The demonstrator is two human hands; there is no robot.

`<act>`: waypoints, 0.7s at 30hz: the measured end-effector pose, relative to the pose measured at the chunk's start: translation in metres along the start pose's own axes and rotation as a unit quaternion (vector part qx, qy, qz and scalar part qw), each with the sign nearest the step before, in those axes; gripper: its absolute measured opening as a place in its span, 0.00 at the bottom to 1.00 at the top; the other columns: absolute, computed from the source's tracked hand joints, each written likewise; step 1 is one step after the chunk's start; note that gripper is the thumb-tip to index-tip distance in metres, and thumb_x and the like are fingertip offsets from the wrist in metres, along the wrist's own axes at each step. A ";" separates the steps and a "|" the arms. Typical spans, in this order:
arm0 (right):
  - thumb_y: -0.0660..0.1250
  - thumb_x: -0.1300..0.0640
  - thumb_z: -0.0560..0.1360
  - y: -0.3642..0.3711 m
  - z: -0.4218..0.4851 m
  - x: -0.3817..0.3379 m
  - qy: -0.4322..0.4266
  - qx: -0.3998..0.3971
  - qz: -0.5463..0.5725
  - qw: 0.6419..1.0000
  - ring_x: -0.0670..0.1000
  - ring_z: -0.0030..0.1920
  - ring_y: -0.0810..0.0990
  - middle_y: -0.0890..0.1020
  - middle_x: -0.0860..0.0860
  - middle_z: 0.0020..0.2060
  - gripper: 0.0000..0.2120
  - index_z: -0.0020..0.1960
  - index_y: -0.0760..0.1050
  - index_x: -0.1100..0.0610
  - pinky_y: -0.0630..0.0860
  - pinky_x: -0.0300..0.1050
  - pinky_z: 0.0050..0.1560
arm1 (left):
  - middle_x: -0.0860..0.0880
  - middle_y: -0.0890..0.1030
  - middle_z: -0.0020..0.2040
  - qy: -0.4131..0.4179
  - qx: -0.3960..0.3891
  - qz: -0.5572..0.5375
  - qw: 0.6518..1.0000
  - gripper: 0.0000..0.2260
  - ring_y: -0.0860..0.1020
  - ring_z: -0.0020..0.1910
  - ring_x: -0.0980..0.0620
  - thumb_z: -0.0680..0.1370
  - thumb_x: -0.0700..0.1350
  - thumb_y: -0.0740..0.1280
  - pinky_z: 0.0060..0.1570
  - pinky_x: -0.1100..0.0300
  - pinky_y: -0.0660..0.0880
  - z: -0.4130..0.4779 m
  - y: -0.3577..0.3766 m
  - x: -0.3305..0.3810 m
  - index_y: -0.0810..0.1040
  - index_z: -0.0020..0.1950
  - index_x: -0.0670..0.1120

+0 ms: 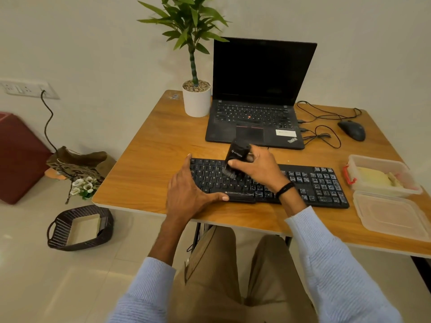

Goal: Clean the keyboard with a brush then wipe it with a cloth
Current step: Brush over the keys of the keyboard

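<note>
Keyboard (321,185) partly behind brush (237,155), right hand (258,170).

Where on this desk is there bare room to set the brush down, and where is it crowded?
Bare wood on the table lies left of the keyboard, from the plant pot down to the near edge, and in the narrow strip between keyboard and near edge at right. Crowded: the right side, with mouse, cables, plastic box and its lid.

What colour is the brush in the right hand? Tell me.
The brush is black, seen in the head view.
</note>
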State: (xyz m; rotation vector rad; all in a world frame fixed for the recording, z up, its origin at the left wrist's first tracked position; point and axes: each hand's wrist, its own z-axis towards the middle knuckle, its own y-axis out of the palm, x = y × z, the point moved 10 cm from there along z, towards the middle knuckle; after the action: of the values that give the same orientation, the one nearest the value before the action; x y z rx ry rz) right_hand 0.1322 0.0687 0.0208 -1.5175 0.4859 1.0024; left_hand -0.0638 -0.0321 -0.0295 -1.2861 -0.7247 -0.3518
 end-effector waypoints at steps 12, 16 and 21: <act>0.72 0.49 0.74 -0.009 0.004 -0.021 -0.021 0.145 -0.087 0.985 0.44 0.48 0.80 0.83 0.48 0.52 0.20 0.64 0.75 0.51 0.72 0.29 0.45 | 0.44 0.66 0.78 0.002 0.002 0.004 1.000 0.68 0.66 0.76 0.43 0.52 0.80 0.72 0.75 0.42 0.63 -0.001 -0.001 0.002 0.45 0.82 0.53; 0.74 0.50 0.72 0.016 0.012 -0.023 -0.022 0.066 -0.045 0.997 0.45 0.55 0.78 0.82 0.50 0.56 0.21 0.63 0.76 0.53 0.76 0.38 0.52 | 0.44 0.66 0.78 0.001 0.005 0.004 1.000 0.68 0.66 0.75 0.43 0.52 0.80 0.72 0.75 0.42 0.63 -0.001 -0.002 0.001 0.46 0.83 0.52; 0.72 0.48 0.74 0.000 0.012 -0.027 -0.021 0.174 -0.088 0.981 0.47 0.50 0.80 0.83 0.48 0.50 0.17 0.61 0.76 0.51 0.80 0.43 0.50 | 0.45 0.65 0.78 0.002 0.004 0.008 1.000 0.68 0.66 0.76 0.44 0.52 0.81 0.71 0.76 0.42 0.63 -0.001 -0.001 0.002 0.46 0.82 0.53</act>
State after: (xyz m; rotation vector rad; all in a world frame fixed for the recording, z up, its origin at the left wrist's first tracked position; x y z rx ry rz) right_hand 0.1139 0.0740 0.0432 -1.1995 0.4617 0.7649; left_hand -0.0627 -0.0329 -0.0281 -1.2830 -0.7113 -0.3372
